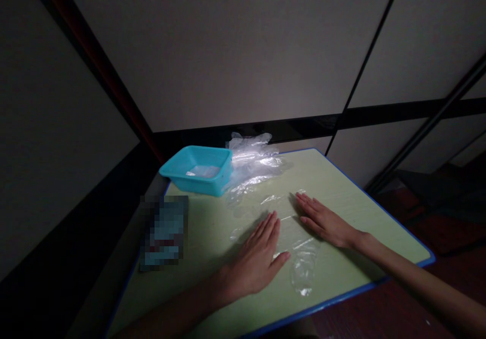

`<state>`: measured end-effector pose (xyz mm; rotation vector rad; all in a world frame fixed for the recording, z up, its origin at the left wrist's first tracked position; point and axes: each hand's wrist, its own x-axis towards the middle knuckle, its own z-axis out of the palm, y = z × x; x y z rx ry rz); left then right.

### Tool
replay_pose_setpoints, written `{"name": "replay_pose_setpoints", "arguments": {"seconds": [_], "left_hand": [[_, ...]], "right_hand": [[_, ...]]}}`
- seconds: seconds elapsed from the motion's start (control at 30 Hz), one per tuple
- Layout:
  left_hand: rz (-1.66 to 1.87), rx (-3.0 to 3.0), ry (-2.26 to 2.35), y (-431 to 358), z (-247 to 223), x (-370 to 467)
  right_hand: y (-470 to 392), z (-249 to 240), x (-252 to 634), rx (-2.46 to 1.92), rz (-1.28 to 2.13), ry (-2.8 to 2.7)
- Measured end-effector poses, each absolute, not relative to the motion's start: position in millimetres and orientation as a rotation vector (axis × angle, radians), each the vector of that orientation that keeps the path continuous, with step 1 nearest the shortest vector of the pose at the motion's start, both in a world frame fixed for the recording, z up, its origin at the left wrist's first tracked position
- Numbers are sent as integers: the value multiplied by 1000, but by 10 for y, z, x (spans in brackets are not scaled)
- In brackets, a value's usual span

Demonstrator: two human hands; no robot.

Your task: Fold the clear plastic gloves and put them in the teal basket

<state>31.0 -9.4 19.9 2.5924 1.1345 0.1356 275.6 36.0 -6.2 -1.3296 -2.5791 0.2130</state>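
Observation:
A clear disposable plastic glove point(304, 265) lies spread on the pale green table, partly hidden under my hands. My left hand point(256, 258) rests palm down on its left side, fingers stretched out and thumb apart. Across from it, my right hand point(322, 222) lies flat with its fingers extended over the right side of the thin plastic. Neither hand grips anything. Beyond them, a loose pile of similar clear gloves point(254, 159) sits at the table's back edge, against a blue plastic basket point(220, 183).
Inside the basket lies some clear plastic point(205, 171). A blurred-out flat packet point(165, 232) is at the table's left edge. The table point(364, 222) has a blue rim and stands against light wall panels point(243, 55) with dark strips.

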Motion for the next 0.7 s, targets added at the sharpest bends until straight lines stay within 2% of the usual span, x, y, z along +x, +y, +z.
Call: {"name": "replay_pose_setpoints", "arguments": {"seconds": [0.17, 0.3, 0.43, 0.57, 0.7], "left_hand": [[88, 2720, 1206, 19, -57, 261], [63, 2786, 1145, 22, -52, 166], [35, 2772, 1132, -5, -22, 102], [48, 2718, 1114, 8, 41, 73], [54, 2658, 996, 102, 182, 84]], "right_hand": [[346, -23, 2545, -1267, 285, -2634], [340, 63, 2569, -1221, 322, -2599], [223, 254, 2669, -998, 293, -2698], [21, 336, 2752, -777, 127, -2892], [-81, 260, 2798, -752, -79, -2914]]}}
